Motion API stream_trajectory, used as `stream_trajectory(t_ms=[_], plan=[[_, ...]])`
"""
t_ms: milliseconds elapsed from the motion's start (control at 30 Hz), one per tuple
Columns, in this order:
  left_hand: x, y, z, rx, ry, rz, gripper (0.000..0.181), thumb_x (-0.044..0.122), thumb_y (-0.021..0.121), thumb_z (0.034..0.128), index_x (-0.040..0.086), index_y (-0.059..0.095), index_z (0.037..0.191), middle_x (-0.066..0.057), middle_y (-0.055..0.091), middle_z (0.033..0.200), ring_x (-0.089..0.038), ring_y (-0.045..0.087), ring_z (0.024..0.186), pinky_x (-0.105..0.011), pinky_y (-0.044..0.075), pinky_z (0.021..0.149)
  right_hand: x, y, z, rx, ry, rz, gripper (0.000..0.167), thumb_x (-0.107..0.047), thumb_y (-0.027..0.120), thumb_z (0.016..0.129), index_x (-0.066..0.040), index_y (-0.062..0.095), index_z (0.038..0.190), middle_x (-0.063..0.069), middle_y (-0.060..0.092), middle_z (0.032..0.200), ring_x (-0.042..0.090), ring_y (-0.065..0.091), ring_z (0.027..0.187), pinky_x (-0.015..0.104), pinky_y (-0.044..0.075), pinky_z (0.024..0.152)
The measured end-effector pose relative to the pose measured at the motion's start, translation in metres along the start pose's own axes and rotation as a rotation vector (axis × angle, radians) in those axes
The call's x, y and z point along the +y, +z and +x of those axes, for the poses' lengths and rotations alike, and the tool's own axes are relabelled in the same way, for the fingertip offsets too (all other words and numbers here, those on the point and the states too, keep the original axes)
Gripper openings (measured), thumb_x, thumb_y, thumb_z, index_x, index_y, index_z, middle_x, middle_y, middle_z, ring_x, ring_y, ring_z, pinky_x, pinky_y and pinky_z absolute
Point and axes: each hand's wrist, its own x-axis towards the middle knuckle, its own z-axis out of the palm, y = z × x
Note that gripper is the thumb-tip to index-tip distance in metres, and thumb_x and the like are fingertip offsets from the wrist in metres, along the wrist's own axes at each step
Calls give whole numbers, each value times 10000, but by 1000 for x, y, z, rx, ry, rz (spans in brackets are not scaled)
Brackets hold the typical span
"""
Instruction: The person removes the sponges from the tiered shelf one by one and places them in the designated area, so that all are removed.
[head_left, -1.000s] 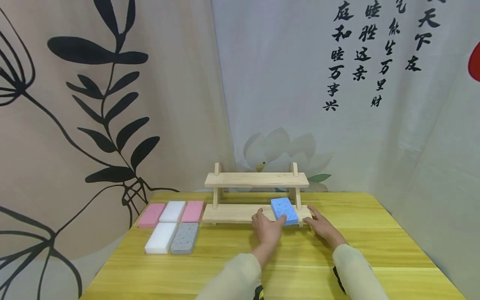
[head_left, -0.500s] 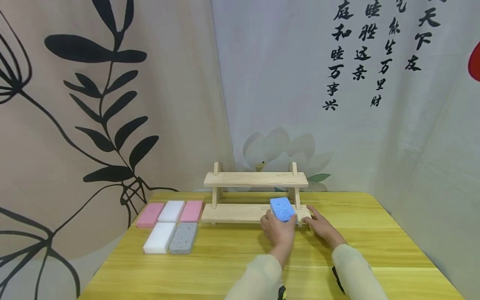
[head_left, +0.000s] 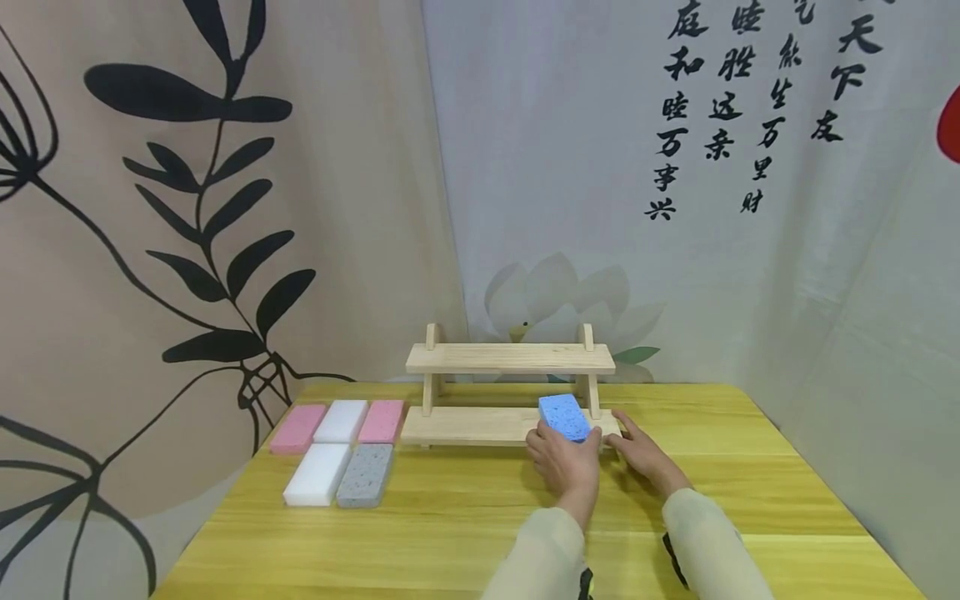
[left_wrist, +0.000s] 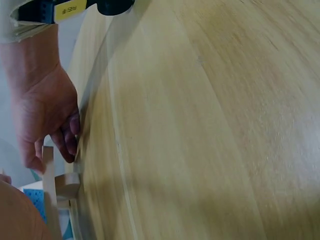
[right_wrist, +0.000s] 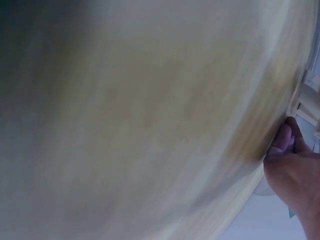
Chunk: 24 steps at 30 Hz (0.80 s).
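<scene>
A blue sponge (head_left: 564, 417) lies flat at the right part of the lower shelf of a two-tier wooden rack (head_left: 465, 425). My left hand (head_left: 567, 467) holds the sponge from the front, fingers at its left side and thumb at its right. My right hand (head_left: 647, 454) grips the right end of the lower shelf, thumb near the front edge and forefinger farther back. In the left wrist view, the right hand (left_wrist: 47, 107) touches the shelf end, and a bit of the blue sponge (left_wrist: 35, 202) shows behind it. The right wrist view is blurred; the right hand (right_wrist: 295, 172) appears at its edge.
Left of the rack lie two pink sponges (head_left: 298, 429) (head_left: 382, 422), two white sponges (head_left: 341, 422) (head_left: 318, 475) and a grey sponge (head_left: 365, 475). The rack's upper shelf (head_left: 510, 358) is bare. A printed curtain (head_left: 360, 208) hangs behind the wooden table (head_left: 420, 533).
My left hand has shifted right and closer around the front of the blue sponge. The sponge has moved slightly back on the shelf. My right hand stays at the shelf end.
</scene>
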Motion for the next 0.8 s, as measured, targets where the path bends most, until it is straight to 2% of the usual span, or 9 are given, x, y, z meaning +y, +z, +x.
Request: stream_trajectory(t_ms=[167,333,500,667,800], plan=[[-1,6,-1,24,6,48,968,476,947,560,-8,525,1284,-203,484,1203,-357,484,1072,-535,471,854,-1,-1,-2,2,-17,-9,703,-327,491,1023,-75,147,1583,333,184,1562,511,225,1410,632,211,1123],[-3,9,3,54,15,76,962,480,951,547,-14,526,1254,-202,481,1164,-359,483,1040,-535,472,821,0,-1,-1,12,0,-18,736,-364,520,1001,-91,160,1583,340,214,1550,510,238,1408,634,229,1116],[-3,7,9,18,7,77,967,470,944,566,-43,523,1269,-208,488,1150,-359,487,1032,-542,472,816,3,-2,3,1,9,7,788,-411,527,977,-110,138,1592,338,227,1548,503,238,1411,630,226,1119],[-1,5,9,-7,6,86,1001,501,944,534,-47,532,1263,-204,500,1123,-355,502,1011,-534,469,834,-1,-2,1,10,8,-18,741,-360,510,999,-101,142,1588,353,224,1540,512,239,1406,631,228,1117],[-2,6,7,-13,15,110,930,451,962,521,-37,557,1200,-179,500,1059,-340,500,976,-519,467,821,-2,-2,1,17,5,-26,731,-344,509,1000,-90,152,1584,363,229,1532,517,246,1400,629,232,1115]])
